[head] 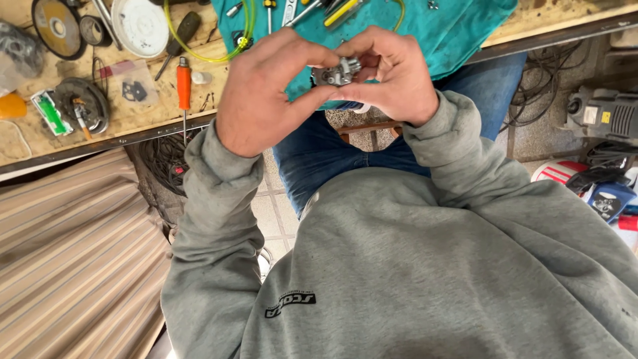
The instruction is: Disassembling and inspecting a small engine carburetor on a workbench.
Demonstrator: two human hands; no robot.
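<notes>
— What's being held?
— A small grey metal part [337, 72], pinched between left hand [262, 93] and right hand [392, 76], both closed on it, above the teal cloth [458, 30]
— And nearby?
— An orange-handled screwdriver [184, 86] on the workbench [40, 143]

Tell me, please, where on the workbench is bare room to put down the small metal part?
Both hands, left hand and right hand, hold the small metal part. Bare wood shows on the workbench right of the teal cloth. The cloth's lower right is free. Left of the orange screwdriver it is crowded with discs and bags.
</notes>
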